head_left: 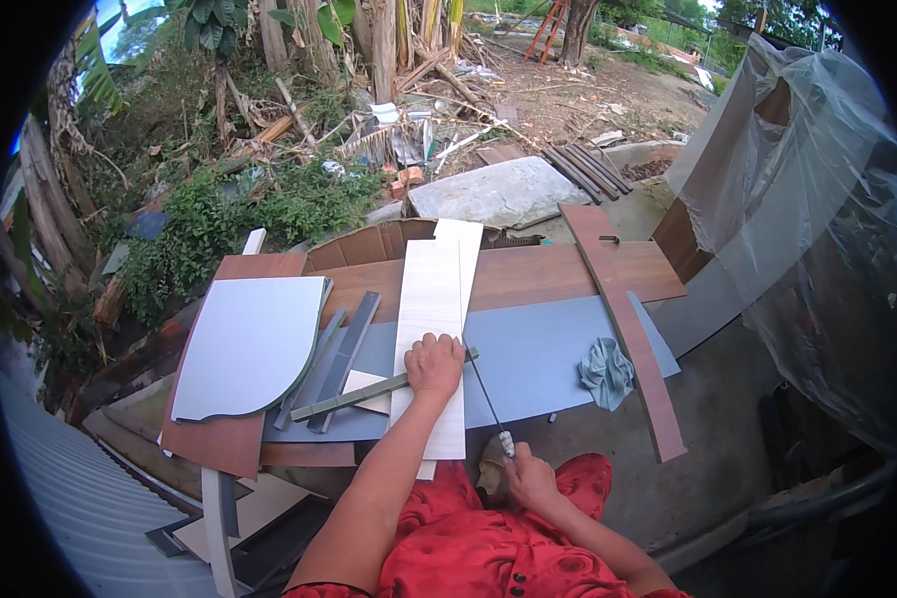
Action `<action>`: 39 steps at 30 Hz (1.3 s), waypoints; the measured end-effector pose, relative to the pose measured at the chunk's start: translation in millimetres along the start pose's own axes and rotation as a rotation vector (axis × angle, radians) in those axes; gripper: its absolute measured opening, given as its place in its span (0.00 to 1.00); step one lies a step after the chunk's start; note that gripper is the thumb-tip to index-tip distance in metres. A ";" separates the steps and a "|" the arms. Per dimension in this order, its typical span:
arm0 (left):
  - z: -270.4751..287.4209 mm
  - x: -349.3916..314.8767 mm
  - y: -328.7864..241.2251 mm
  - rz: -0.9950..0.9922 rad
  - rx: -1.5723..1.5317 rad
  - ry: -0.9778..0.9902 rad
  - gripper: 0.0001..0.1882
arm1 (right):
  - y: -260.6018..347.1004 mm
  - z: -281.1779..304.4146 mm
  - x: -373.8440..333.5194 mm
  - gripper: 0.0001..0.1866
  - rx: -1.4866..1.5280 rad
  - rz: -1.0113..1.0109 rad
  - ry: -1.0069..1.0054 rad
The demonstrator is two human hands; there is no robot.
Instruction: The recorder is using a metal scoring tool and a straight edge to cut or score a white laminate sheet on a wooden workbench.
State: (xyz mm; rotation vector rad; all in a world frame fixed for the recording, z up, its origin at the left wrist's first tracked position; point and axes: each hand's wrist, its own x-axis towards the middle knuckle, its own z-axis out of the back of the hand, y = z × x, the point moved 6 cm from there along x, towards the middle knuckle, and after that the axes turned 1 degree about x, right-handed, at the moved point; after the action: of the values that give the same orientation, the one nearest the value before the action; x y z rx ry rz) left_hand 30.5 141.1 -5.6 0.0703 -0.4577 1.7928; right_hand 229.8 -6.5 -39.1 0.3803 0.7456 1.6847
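My left hand point(435, 365) is closed over a narrow grey-green strip point(347, 398), pressing it crosswise onto a pale wood-grain board point(428, 289). Under that board lies a second pale board point(471, 244), slightly skewed. My right hand point(532, 478), near my knees, grips the white wrapped handle of a long, thin dark tool point(484, 387), perhaps a blade; its exact kind is unclear. The tool slants up and away toward the strip's right end, beside my left fingers. Its far tip cannot be made out.
A blue-grey sheet point(528, 344) lies beneath the boards. At left rests a white panel with a curved corner point(249, 344), beside dark strips point(347, 359). To the right are a crumpled cloth point(606, 373) and a long brown board point(623, 329). Plastic sheeting point(807, 179) hangs far right.
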 end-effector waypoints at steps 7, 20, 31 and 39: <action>1.0 0.3 -3.2 -0.057 -0.015 -0.030 0.13 | 8.3 7.5 28.5 0.15 -0.016 -0.003 0.022; 1.0 2.5 -2.4 -0.010 -0.034 -0.001 0.13 | -9.7 5.6 -1.6 0.16 -0.014 -0.027 0.032; -1.3 0.2 -2.4 -0.022 -0.034 -0.027 0.12 | 22.7 4.2 100.3 0.16 -0.041 0.058 -0.037; -0.8 0.9 -0.6 -0.005 -0.062 -0.007 0.12 | -15.7 9.0 -12.3 0.14 -0.022 -0.010 0.004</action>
State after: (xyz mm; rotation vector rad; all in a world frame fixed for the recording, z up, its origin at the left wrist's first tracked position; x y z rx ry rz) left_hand 31.0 142.4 -5.9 0.0343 -0.5178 1.7729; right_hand 250.2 -14.3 -40.9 0.3570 0.7303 1.6832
